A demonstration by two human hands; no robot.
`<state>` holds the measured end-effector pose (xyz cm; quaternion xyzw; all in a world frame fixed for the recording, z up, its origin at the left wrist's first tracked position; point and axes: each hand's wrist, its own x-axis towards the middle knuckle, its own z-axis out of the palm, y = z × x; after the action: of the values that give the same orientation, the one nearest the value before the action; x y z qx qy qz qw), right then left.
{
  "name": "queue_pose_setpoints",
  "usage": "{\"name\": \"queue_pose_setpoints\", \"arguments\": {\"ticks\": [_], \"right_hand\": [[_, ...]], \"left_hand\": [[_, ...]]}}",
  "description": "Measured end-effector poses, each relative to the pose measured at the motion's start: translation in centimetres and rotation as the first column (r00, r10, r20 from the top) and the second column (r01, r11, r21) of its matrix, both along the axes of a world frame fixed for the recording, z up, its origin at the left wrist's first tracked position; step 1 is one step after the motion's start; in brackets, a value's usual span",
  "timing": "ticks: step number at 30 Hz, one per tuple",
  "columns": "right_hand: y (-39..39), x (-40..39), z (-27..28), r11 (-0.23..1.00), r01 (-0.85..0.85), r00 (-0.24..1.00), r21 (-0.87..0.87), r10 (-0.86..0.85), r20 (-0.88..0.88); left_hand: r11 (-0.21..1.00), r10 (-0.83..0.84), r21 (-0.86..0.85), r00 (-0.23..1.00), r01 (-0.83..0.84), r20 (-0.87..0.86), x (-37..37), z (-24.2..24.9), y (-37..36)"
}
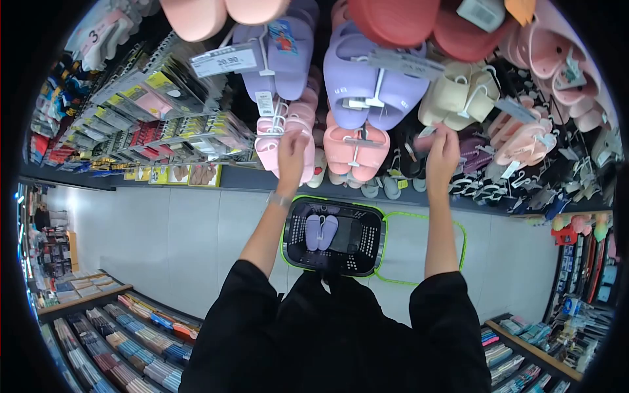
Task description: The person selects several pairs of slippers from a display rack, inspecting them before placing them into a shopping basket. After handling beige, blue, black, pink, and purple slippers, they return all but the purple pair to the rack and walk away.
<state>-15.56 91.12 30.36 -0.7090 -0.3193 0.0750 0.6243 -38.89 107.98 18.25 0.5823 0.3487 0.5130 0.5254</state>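
Note:
My left hand [293,156] is raised at the light pink slippers [267,145] on the hanging display, its fingers curled near their hanger; its exact grip is hard to make out. My right hand [443,145] is up below the cream slippers [458,95], its fingers bent together beside a small pinkish item [424,141]. Between my hands hang large purple slippers [373,82] with peach-pink slippers [356,152] beneath them. On the floor in front of me, a black basket [376,243] with a green rim holds a pair of purple slippers [321,232].
Packaged goods [157,98] hang at the left, more slippers [524,141] at the right. Red slippers [396,19] are overhead. The basket's green handle [466,242] lies out to the right. Low shelves [124,340] stand at both lower corners.

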Motion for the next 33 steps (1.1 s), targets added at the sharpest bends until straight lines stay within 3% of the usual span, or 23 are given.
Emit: {"name": "queue_pose_setpoints", "arguments": {"ticks": [1, 3, 4, 5, 6, 7, 10, 12, 13, 14, 15, 17, 18, 21, 23, 24, 25, 27, 28, 29, 30, 31, 33], "right_hand": [[-2.4, -1.2, -1.2, 0.997, -0.032, 0.967, -0.076, 0.012, -0.253], [-6.6, -3.6, -8.0, 0.999, -0.017, 0.999, -0.050, 0.019, 0.048], [-9.7, -4.9, -11.9, 0.982, -0.036, 0.999, -0.187, 0.036, -0.001], [-12.7, -6.9, -15.3, 0.946, -0.030, 0.991, -0.322, -0.014, -0.134], [-15.9, -8.8, -17.8, 0.923, -0.057, 0.990, -0.381, 0.002, -0.143], [-19.1, -10.8, -20.2, 0.873, -0.067, 0.972, -0.482, -0.051, -0.227], [-27.9, -16.3, -26.2, 0.808, -0.054, 0.952, -0.586, -0.136, -0.275], [-32.1, -19.4, -28.5, 0.803, -0.009, 0.946, -0.596, -0.187, -0.266], [-33.7, -20.8, -29.5, 0.755, -0.047, 0.895, -0.654, -0.258, -0.363], [-34.7, -22.1, -30.8, 0.709, -0.094, 0.830, -0.699, -0.332, -0.448], [-35.4, -23.4, -31.9, 0.709, -0.081, 0.823, -0.701, -0.349, -0.449], [-36.1, -25.5, -34.2, 0.788, -0.047, 0.680, -0.614, -0.425, -0.598], [-35.7, -26.1, -35.3, 0.790, -0.068, 0.650, -0.609, -0.428, -0.628], [-35.0, -27.9, -41.2, 0.841, -0.018, 0.698, -0.541, -0.377, -0.609], [-35.0, -28.3, -45.8, 0.832, -0.016, 0.741, -0.554, -0.362, -0.566], [-35.0, -29.0, -47.4, 0.821, 0.011, 0.781, -0.571, -0.363, -0.509], [-35.4, -29.3, -48.9, 0.808, 0.039, 0.818, -0.588, -0.364, -0.445], [-36.7, -29.9, -52.1, 0.799, 0.063, 0.796, -0.598, -0.401, -0.454], [-37.4, -30.3, -53.6, 0.796, 0.129, 0.784, -0.592, -0.447, -0.430], [-37.9, -30.4, -54.6, 0.788, 0.193, 0.771, -0.585, -0.491, -0.406], [-37.6, -29.8, -54.5, 0.792, 0.201, 0.734, -0.576, -0.511, -0.447], [-37.7, -29.7, -54.8, 0.783, 0.208, 0.730, -0.586, -0.523, -0.440], [-38.1, -29.5, -55.4, 0.799, 0.276, 0.686, -0.534, -0.553, -0.474]], "left_hand": [[0.996, -0.014, -0.091, 0.996, 0.007, -0.084, -1.8, -1.0, -1.7], [0.978, -0.064, -0.209, 0.977, 0.020, -0.204, -5.9, -5.3, -6.2], [0.918, -0.178, -0.383, 0.970, 0.103, -0.166, -8.2, -8.8, -8.8], [0.791, -0.357, -0.583, 0.913, 0.183, -0.198, -11.5, -14.8, -11.0], [0.606, -0.463, -0.776, 0.871, 0.176, -0.163, -13.8, -17.5, -14.0], [0.450, -0.668, -0.860, 0.729, 0.240, -0.146, -17.3, -22.0, -16.1], [0.377, -0.849, -0.920, 0.437, 0.104, -0.298, -22.8, -27.0, -21.4], [0.352, -0.885, -0.931, 0.359, 0.099, -0.296, -24.4, -29.6, -22.1], [0.337, -0.907, -0.937, 0.297, 0.090, -0.298, -25.2, -31.1, -22.3], [0.416, -0.881, -0.902, 0.295, 0.115, -0.369, -25.4, -33.1, -22.5], [0.411, -0.888, -0.904, 0.277, 0.121, -0.367, -25.3, -34.9, -22.0], [0.590, -0.796, -0.741, 0.079, 0.321, -0.600, -23.9, -39.4, -20.9], [0.656, -0.725, -0.660, 0.063, 0.366, -0.686, -23.2, -41.7, -20.2], [0.740, -0.625, -0.549, 0.095, 0.388, -0.775, -20.8, -50.3, -17.8], [0.811, -0.386, -0.273, 0.122, 0.518, -0.914, -18.4, -56.5, -16.3], [0.802, -0.426, -0.301, 0.142, 0.515, -0.893, -16.8, -59.5, -15.2], [0.783, -0.534, -0.445, 0.102, 0.435, -0.839, -15.3, -62.4, -14.5], [0.702, -0.706, -0.625, 0.219, 0.343, -0.673, -12.2, -67.4, -13.8], [0.700, -0.694, -0.633, 0.109, 0.330, -0.711, -10.5, -70.0, -13.4], [0.758, -0.491, -0.380, 0.081, 0.530, -0.867, -10.1, -74.4, -13.2], [0.719, -0.339, -0.190, 0.099, 0.669, -0.935, -9.5, -77.7, -12.9], [0.731, -0.361, -0.275, 0.012, 0.625, -0.933, -8.5, -79.9, -12.7], [0.721, -0.152, -0.300, -0.279, 0.624, -0.948, -7.0, -84.1, -12.8]]}}
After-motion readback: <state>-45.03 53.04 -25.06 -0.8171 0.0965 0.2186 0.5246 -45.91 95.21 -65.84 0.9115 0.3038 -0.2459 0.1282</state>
